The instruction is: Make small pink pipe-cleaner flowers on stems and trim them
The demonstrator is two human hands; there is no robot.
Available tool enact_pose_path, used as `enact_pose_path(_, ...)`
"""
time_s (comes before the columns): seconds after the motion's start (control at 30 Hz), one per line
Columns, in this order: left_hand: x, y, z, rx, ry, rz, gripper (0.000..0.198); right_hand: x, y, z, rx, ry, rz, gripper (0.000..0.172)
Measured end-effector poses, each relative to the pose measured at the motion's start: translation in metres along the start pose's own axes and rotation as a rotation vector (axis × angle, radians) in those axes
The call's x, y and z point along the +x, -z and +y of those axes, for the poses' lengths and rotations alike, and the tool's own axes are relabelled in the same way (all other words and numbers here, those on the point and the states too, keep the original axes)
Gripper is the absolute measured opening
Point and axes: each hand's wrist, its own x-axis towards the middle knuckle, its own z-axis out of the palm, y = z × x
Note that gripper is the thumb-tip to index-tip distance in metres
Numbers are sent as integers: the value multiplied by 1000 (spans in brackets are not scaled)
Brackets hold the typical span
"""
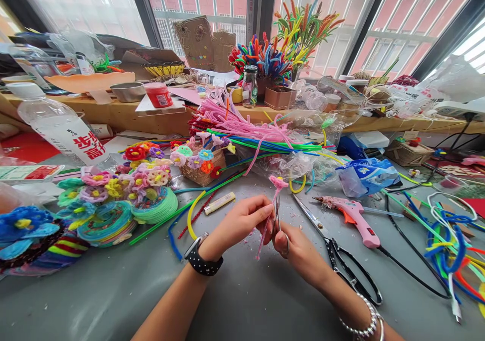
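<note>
My left hand [253, 218] is closed on a pink pipe-cleaner flower [278, 182], pinching its stem so the bloom points up and the stem's tail hangs below. In my right hand [293, 242] is a small pair of scissors [277, 212], its blades pointing up right beside the flower's stem under the bloom. Whether the blades touch the stem I cannot tell. Tiny pink bits of fluff lie on the grey table [242, 300] around my hands.
Large black-handled scissors [329, 240] and a pink glue gun [352, 214] with its cord lie to the right. Finished pipe-cleaner flowers [98, 189] crowd the left, near a plastic bottle [56, 124]. Behind my hands sits a heap of pink pipe cleaners [242, 118]. Coiled coloured stems [450, 245] lie far right.
</note>
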Motion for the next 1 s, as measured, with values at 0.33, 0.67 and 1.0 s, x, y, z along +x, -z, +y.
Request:
enact_pose_path(0.33,0,1,2,-37,21,-40,24,1,2,0,-23,-16,47,59)
enact_pose_path(0.67,2,3,-4,45,10,44,22,0,2,4,-203,-94,170,58)
enact_pose_path(1.0,1,2,-4,75,-13,33,21,0,0,5,-142,-78,97,64)
